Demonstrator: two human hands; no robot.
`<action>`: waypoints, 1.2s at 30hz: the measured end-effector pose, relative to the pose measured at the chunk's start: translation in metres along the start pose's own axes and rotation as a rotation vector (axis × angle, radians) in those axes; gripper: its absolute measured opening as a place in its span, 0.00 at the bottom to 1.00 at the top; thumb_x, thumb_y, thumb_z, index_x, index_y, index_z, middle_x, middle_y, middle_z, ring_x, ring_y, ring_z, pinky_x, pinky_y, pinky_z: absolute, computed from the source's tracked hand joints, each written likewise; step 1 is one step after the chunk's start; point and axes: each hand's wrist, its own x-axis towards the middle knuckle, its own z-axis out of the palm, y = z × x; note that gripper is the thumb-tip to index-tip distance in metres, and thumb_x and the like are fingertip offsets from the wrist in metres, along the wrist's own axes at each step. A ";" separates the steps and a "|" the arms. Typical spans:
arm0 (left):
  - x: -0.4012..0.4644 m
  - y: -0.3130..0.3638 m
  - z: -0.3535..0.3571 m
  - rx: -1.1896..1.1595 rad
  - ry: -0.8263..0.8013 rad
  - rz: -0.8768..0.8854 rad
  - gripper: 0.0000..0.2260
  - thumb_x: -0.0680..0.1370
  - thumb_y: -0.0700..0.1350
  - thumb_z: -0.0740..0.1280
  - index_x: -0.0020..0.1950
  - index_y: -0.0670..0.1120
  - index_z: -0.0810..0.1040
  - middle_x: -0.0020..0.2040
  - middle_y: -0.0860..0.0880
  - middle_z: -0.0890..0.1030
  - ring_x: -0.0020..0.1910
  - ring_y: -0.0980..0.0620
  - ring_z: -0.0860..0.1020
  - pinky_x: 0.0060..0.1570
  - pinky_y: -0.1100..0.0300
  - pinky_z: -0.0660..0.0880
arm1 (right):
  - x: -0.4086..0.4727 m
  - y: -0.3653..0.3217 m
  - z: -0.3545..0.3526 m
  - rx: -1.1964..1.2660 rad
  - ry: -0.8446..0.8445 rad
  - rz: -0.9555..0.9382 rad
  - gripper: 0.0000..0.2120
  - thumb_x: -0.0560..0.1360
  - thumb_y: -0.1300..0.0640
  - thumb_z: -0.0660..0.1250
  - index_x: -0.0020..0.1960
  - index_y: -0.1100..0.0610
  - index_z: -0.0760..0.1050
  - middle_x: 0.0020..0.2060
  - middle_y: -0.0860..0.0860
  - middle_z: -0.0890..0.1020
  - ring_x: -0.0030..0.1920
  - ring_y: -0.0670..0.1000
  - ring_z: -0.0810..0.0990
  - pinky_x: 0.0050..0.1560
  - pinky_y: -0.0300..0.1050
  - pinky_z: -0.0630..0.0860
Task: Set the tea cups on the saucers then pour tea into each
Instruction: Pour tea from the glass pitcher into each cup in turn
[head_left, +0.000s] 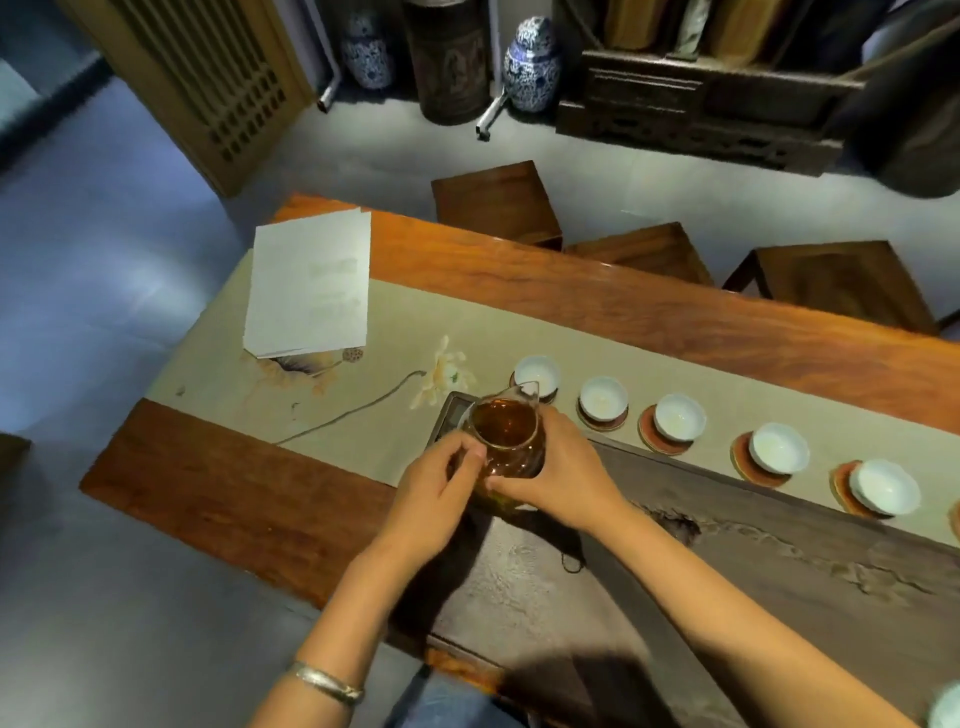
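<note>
Both hands clamp the glass pitcher (506, 436) of tea: my left hand (441, 488) and right hand (563, 473) curl round its sides above the dark tea tray (779, 561). Five white cups (602, 399) sit on five saucers (657, 439) just beyond; one paper stack (309, 286) lies far left.

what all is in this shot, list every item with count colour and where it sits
tea cups: five, white, one on each saucer in a row on the runner
saucers: five in full view, reddish brown, under the cups
glass pitcher: one, clear with amber tea, held above the tray's left end
tea tray: one, dark, near edge of the table
runner: one, beige, along the table
paper: one, white, left end
stools: three, dark wood, beyond the table
jars: two, blue-white, floor
left hand: grips pitcher
right hand: grips pitcher
</note>
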 end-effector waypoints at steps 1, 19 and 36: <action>0.006 0.000 -0.003 0.006 -0.021 0.000 0.11 0.81 0.48 0.59 0.41 0.60 0.74 0.41 0.60 0.79 0.41 0.62 0.77 0.40 0.74 0.70 | 0.004 0.000 0.001 0.015 0.010 0.016 0.34 0.57 0.35 0.76 0.56 0.20 0.60 0.49 0.25 0.71 0.54 0.26 0.70 0.52 0.26 0.65; 0.085 -0.016 -0.020 0.082 -0.164 -0.042 0.11 0.81 0.50 0.62 0.40 0.63 0.76 0.42 0.62 0.81 0.43 0.65 0.79 0.40 0.75 0.69 | 0.047 0.019 0.018 0.140 0.046 0.242 0.38 0.61 0.39 0.80 0.65 0.47 0.69 0.57 0.44 0.78 0.57 0.44 0.77 0.58 0.42 0.75; 0.082 -0.015 -0.015 0.078 -0.099 -0.076 0.10 0.81 0.50 0.63 0.40 0.60 0.77 0.40 0.62 0.81 0.42 0.63 0.79 0.38 0.73 0.68 | 0.049 0.025 0.015 0.184 -0.041 0.241 0.30 0.61 0.38 0.79 0.57 0.34 0.66 0.52 0.36 0.76 0.51 0.33 0.75 0.51 0.28 0.70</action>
